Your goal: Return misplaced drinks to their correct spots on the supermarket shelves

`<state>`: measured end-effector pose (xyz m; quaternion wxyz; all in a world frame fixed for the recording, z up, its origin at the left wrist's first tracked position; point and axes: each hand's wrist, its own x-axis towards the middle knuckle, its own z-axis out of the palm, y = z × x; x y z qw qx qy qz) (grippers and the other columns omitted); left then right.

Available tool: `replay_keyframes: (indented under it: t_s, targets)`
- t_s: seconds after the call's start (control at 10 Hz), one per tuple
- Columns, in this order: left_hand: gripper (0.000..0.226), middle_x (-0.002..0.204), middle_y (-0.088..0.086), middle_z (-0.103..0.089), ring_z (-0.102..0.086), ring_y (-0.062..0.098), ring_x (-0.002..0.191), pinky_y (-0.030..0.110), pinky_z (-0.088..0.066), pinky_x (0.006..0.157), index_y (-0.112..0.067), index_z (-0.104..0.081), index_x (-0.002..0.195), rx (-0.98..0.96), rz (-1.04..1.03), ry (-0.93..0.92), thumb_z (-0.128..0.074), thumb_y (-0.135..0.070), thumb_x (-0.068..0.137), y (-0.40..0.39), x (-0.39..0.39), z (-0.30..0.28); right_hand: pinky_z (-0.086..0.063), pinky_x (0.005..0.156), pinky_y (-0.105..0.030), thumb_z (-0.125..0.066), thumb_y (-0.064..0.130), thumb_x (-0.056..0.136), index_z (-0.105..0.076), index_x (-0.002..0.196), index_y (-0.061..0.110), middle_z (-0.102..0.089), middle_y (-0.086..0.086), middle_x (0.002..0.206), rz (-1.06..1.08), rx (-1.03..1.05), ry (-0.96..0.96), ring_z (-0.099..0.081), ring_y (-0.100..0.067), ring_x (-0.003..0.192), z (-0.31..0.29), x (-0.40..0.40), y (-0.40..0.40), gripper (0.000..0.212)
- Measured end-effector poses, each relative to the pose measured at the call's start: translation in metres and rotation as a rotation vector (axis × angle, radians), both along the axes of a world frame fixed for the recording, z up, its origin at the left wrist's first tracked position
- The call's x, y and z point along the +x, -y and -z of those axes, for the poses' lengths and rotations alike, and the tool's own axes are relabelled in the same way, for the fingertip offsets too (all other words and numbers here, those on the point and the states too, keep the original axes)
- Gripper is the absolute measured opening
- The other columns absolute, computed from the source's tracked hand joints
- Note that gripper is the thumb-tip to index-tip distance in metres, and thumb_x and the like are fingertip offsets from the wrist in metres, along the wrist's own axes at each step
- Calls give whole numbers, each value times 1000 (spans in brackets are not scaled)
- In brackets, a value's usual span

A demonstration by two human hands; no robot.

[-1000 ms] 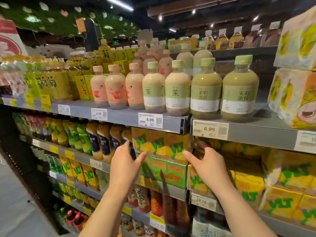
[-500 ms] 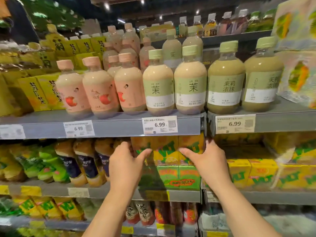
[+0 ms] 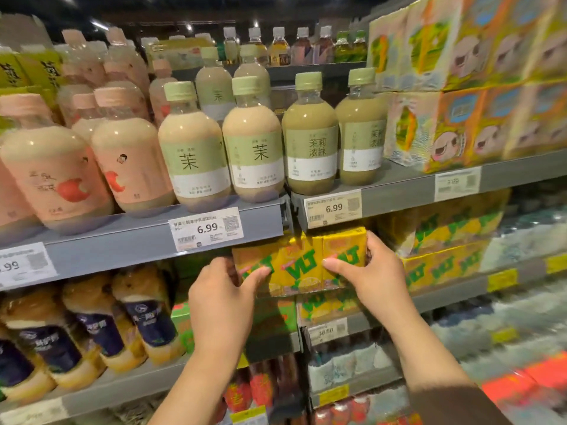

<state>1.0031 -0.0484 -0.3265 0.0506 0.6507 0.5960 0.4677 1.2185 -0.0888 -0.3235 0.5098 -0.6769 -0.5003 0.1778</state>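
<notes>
A yellow multipack of cartons (image 3: 302,262) printed "VLT" in green sits under the shelf edge (image 3: 138,240) whose tags read 6.99, clamped between the left hand (image 3: 222,297) at its 9 o'clock end and the right hand (image 3: 372,276) at 3 o'clock, thumbs across its front

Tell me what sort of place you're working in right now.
Most likely a supermarket drinks aisle: tiered grey shelves carry 6.99 price tags, rows of green-capped tea bottles face outward, and both hands hold a yellow multipack of drink cartons below.
</notes>
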Motion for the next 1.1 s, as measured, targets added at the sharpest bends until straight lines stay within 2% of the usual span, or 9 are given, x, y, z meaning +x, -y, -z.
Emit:
replay_keyframes:
  t_s: [0.1,0.2,0.3,0.4,0.5,0.6,0.8,1.0,1.1]
  targets:
    - [54,61,9,-56,-54,34,62,34,-32,58,-7,-51,65,26,7,-40,-78,-55,67,-8,21,1,-55,90,-40,-72,75,57,-58,127,26,-71,13,109,59,-18,58,-65,-10,103,0,20,2,87]
    - [57,58,10,-57,-56,35,61,34,-33,57,-8,-51,62,29,14,-59,-77,-58,65,-13,40,3,-50,96,-39,-73,71,65,-51,140,22,-65,5,123,145,-39,113,-58,-22,117,-2,35,3,93]
    - [56,61,6,-62,-60,31,65,37,-42,60,-10,-62,67,-3,26,-74,-71,-65,66,-17,55,5,-45,97,-37,-76,61,71,-50,141,11,-58,-4,131,226,-31,211,-53,-25,122,0,50,0,90]
    - [55,63,2,-66,-65,27,70,38,-48,65,-14,-68,70,-20,28,-87,-65,-69,67,-21,69,6,-47,91,-39,-74,66,68,-53,136,11,-55,-3,125,348,-16,358,-50,-24,118,1,61,-2,90]
    - [44,63,5,-66,-65,30,69,36,-46,61,-14,-64,69,6,45,-89,-78,-55,68,-19,86,3,-49,78,-43,-76,68,61,-53,126,13,-55,-7,117,477,26,470,-50,-29,114,1,72,-5,88]
    - [37,69,7,-67,-65,32,72,34,-43,61,-12,-67,75,14,21,-121,-81,-47,71,-18,95,-4,-47,67,-41,-79,67,57,-49,109,14,-55,-8,105,481,42,489,-54,-33,102,0,82,-10,81]
    - [39,70,4,-68,-66,26,72,32,-44,62,-13,-67,76,45,-23,-117,-82,-48,69,-13,98,-2,-49,65,-42,-81,64,58,-47,111,14,-55,-7,102,418,77,450,-57,-34,95,5,88,-12,81]
    - [41,71,-8,-61,-59,13,70,22,-37,60,-20,-63,78,-17,4,-151,-76,-58,69,-1,91,-5,-38,58,-29,-81,47,72,-50,96,27,-47,11,84,138,284,456,-50,-15,71,-6,70,-2,45]
    - [49,85,-4,-68,-63,14,79,30,-51,71,-19,-69,100,-11,-10,-140,-77,-56,70,7,84,3,-42,47,-29,-79,49,72,-57,89,29,-48,15,71,-80,350,548,-50,-10,60,-6,55,0,34]
